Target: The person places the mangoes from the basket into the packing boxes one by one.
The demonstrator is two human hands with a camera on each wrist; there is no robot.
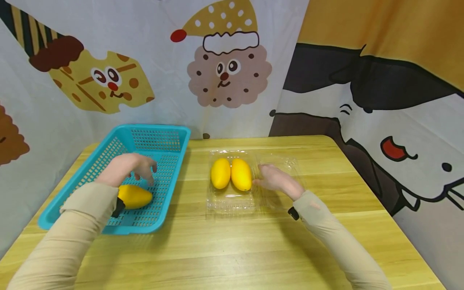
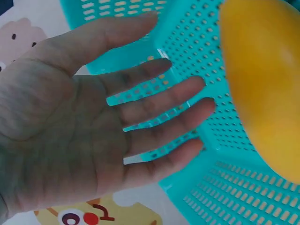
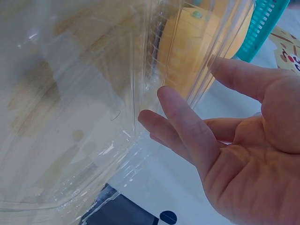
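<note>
My left hand point(image 1: 134, 166) hovers inside the blue basket with nothing in its grasp, its fingers spread in the left wrist view. A single yellow mango point(image 1: 135, 197) lies on the basket floor beneath that wrist, partly hidden by the sleeve. Two more mangoes, a left one point(image 1: 220, 173) and a right one point(image 1: 241, 175), sit side by side in one half of a clear plastic clamshell box point(image 1: 232, 203). My right hand point(image 1: 273, 178) is at the box's inner edge, beside the right mango. Its thumb and fingertips are right at the clear rim, fingers loosely extended in the right wrist view.
The blue perforated basket point(image 1: 180, 169) takes up the left of the wooden table point(image 1: 224, 253). The clamshell's transparent lid point(image 1: 286, 163) lies folded out to the right. A cartoon-printed curtain point(image 1: 156, 24) hangs behind the table and along its sides.
</note>
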